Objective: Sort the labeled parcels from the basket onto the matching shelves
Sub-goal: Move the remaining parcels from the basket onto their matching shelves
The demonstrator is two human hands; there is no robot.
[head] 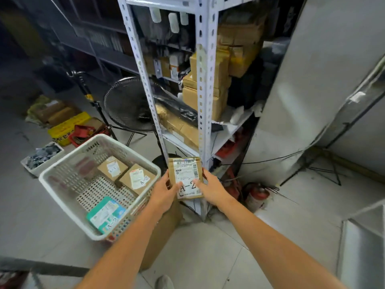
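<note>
The left hand (166,189) and the right hand (210,188) both grip one small cardboard parcel (186,174) at the centre of the frame. Each hand has its thumb pressed on the white label and its fingers curled behind an edge. The label reads A-2. The parcel is held upright in the air, just in front of the lower part of a white slotted-metal shelving unit (205,122).

To the lower left of the hands is a white perforated basket (100,139). In its far corner two brown boxes sit side by side and touching, one marked A-1 (112,168) and one marked A-2 (137,178). A flat teal packet (106,213), also marked A-2, lies apart from them at the near end. The basket appears to rest on a large cardboard carton (164,230).

Stacked brown boxes (189,99) fill the shelves above. At the left edge, a small white tub (41,158) on the floor holds grey scraps.
</note>
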